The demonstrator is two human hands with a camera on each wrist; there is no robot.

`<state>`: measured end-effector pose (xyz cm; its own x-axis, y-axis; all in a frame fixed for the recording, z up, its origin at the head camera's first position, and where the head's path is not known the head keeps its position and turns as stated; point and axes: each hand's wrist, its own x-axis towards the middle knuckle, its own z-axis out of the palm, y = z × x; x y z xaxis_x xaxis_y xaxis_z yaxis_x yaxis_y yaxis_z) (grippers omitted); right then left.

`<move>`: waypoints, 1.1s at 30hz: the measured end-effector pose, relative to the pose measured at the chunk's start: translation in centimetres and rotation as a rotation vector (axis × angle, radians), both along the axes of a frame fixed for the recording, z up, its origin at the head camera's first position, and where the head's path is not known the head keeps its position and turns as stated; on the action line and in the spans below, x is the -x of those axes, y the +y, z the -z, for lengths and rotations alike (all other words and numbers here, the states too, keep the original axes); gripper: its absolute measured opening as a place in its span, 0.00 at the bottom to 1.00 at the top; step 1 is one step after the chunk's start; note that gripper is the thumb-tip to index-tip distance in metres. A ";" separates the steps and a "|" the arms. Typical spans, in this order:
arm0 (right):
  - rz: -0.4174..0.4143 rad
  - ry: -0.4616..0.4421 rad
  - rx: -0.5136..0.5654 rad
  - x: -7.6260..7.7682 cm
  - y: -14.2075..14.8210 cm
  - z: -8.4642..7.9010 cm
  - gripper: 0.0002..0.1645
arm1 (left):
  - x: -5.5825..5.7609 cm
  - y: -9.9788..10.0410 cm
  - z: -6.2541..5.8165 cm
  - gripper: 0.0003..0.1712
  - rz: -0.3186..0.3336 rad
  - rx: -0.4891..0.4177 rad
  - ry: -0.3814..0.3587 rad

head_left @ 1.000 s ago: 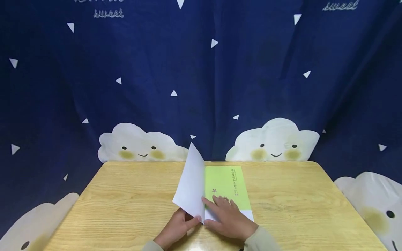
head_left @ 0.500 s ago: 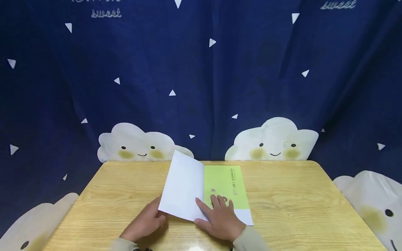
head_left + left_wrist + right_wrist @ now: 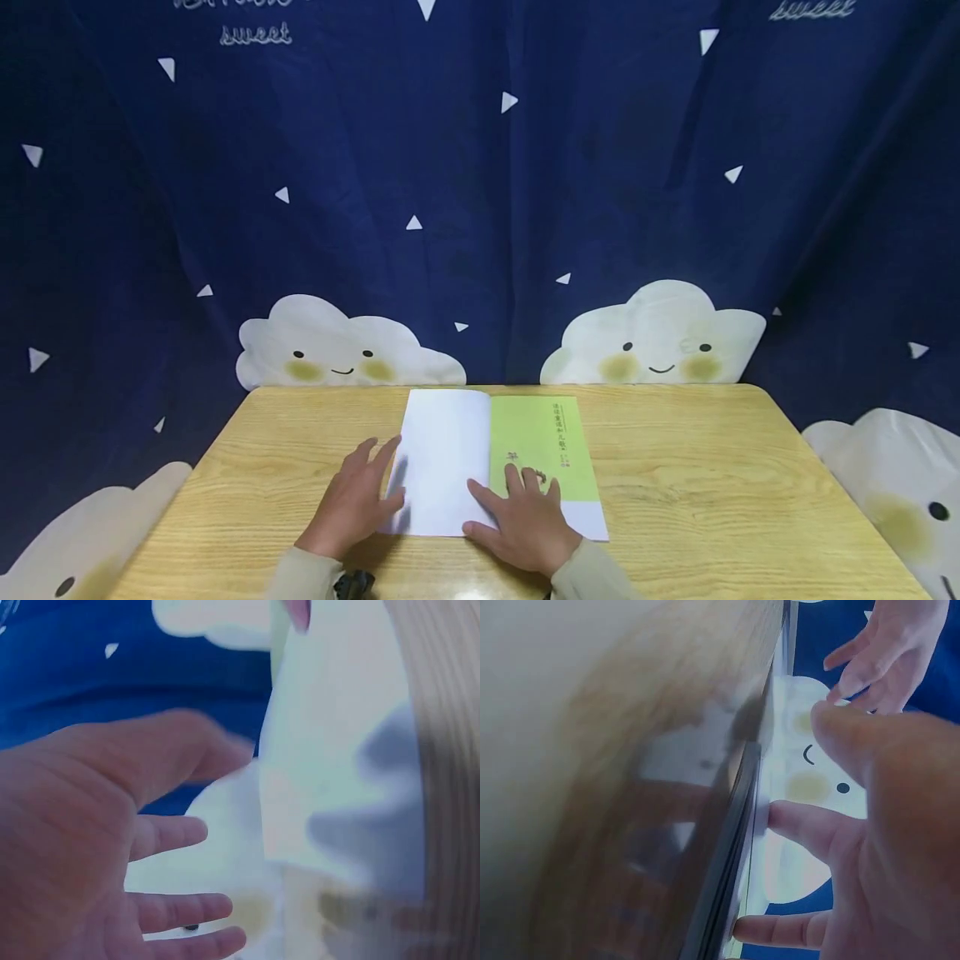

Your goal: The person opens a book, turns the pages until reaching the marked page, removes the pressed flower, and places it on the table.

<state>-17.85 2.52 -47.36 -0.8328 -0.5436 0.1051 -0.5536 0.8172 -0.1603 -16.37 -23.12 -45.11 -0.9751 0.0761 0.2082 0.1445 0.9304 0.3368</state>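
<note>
- Head: an open book (image 3: 491, 437) lies near the far edge of the surface (image 3: 690, 483), about midway between its far corners, a white page (image 3: 442, 458) at left and a green page (image 3: 528, 427) at right. The right hand (image 3: 523, 521) rests spread across both pages, gripping nothing; the left hand (image 3: 351, 504) is relaxed and empty at the white page's outer edge.
- Left wrist: the left hand's fingers stand apart. The white page looks light and easily creased; its outer edge seems the best hold.
- Right wrist: seen nearly edge-on, the book looks slim and bendy; pressing near the fold should stop it sliding.
</note>
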 end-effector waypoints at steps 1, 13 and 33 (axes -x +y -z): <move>0.007 0.007 -0.007 0.0 0.0 0.0 0.36 | 0.1 0.5 0.1 0.40 0.018 -0.002 -0.006; 0.028 0.002 -0.009 -0.3 -0.4 0.1 0.31 | 0.3 3.7 2.0 0.53 0.111 0.054 -0.184; -0.005 -0.054 0.218 2.1 5.2 -0.9 0.37 | 1.2 5.4 2.1 0.52 0.059 0.060 -0.215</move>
